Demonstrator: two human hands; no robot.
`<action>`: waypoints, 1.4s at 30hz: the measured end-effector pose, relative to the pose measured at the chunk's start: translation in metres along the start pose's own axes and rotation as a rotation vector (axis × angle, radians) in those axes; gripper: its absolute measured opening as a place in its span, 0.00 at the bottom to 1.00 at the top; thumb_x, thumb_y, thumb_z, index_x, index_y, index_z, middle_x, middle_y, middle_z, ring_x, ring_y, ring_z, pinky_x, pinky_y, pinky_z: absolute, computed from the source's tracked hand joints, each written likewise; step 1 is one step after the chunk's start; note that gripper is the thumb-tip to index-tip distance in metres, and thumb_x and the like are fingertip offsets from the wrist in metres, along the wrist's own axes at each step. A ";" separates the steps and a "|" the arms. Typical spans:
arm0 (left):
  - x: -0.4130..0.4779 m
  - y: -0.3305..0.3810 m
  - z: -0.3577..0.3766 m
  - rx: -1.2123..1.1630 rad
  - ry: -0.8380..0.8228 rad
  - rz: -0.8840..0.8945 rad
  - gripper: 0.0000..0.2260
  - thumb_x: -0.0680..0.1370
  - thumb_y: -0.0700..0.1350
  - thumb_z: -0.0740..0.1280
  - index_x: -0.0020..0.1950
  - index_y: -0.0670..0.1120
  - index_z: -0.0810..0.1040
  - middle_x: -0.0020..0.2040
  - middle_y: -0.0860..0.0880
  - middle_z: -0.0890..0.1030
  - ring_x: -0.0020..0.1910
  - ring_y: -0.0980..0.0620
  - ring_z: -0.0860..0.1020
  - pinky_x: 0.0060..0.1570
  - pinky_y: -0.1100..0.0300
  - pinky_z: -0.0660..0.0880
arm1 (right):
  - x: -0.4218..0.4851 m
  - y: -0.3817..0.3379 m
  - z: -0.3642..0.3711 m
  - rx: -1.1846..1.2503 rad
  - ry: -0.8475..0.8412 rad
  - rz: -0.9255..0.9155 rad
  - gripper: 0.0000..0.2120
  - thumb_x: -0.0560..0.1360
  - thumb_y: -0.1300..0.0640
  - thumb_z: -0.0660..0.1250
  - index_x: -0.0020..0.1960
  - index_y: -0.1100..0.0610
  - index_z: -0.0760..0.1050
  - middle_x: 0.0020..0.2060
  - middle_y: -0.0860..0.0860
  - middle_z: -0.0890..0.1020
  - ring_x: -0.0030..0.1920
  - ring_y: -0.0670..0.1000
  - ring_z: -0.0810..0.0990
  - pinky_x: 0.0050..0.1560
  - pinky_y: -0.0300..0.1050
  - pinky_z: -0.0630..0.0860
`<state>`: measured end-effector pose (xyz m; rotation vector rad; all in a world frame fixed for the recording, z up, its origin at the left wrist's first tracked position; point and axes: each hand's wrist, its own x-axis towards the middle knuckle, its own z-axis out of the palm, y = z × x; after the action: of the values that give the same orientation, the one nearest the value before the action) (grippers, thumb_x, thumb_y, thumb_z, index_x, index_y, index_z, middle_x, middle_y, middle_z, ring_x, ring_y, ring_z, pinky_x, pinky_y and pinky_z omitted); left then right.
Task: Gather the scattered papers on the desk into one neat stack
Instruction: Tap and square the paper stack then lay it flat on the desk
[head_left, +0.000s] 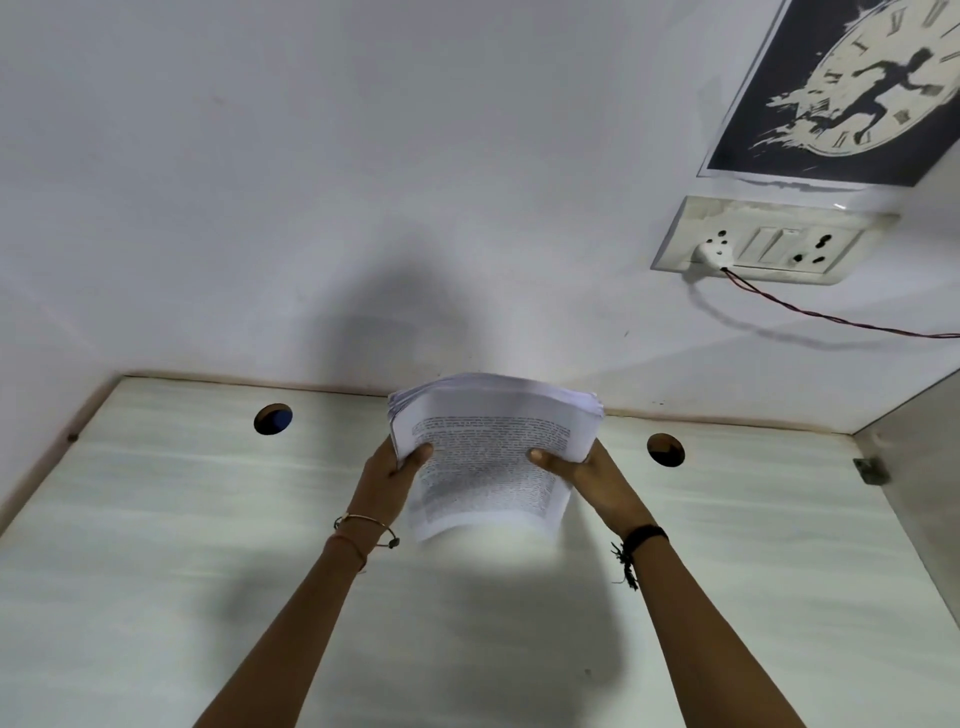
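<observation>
- Paper stack (493, 441) is held up off the bench (156, 519), roughly centre, near the back wall (311, 182).
- Left hand (387, 475) grips the stack's left edge: thumb on the printed top sheet, fingers hidden underneath.
- Right hand (592, 475) grips the right edge the same way, thumb on top, fingers out of sight below.
- Stack tilts toward the camera; bottom edge blurred, top edges slightly fanned, not flush.
- No loose sheets visible on the bench.
- Two round cable holes in the bench: left hole (272, 418), right hole (665, 450), either side of the stack.
- Socket panel (779, 241) on the wall upper right, white plug (714, 254) in it, red cord (831, 317) trailing right.
- Clock poster (852, 88) above the panel.
</observation>
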<state>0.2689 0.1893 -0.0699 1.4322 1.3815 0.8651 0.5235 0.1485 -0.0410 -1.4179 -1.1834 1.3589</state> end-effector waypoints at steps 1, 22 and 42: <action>0.000 0.001 -0.002 -0.002 0.000 0.009 0.18 0.76 0.46 0.68 0.63 0.42 0.73 0.54 0.45 0.80 0.55 0.48 0.78 0.57 0.58 0.74 | 0.000 -0.001 -0.001 0.007 0.001 -0.012 0.19 0.73 0.56 0.73 0.63 0.52 0.75 0.56 0.50 0.83 0.57 0.47 0.81 0.59 0.43 0.77; 0.017 0.089 -0.040 0.481 -0.430 0.084 0.24 0.66 0.56 0.74 0.53 0.41 0.80 0.48 0.41 0.83 0.43 0.49 0.78 0.40 0.62 0.70 | 0.029 -0.083 0.011 -0.917 -0.220 -0.176 0.22 0.71 0.53 0.74 0.27 0.44 0.64 0.22 0.42 0.69 0.25 0.40 0.68 0.26 0.34 0.63; -0.012 0.027 -0.019 -0.331 0.146 -0.122 0.13 0.65 0.54 0.73 0.44 0.48 0.78 0.38 0.48 0.83 0.41 0.44 0.80 0.41 0.54 0.78 | -0.003 0.003 -0.013 0.127 0.264 0.019 0.13 0.68 0.56 0.77 0.50 0.57 0.81 0.43 0.51 0.86 0.47 0.54 0.85 0.47 0.45 0.80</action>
<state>0.2588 0.1817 -0.0370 1.0398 1.3437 1.0788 0.5371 0.1456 -0.0423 -1.4681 -0.8988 1.1946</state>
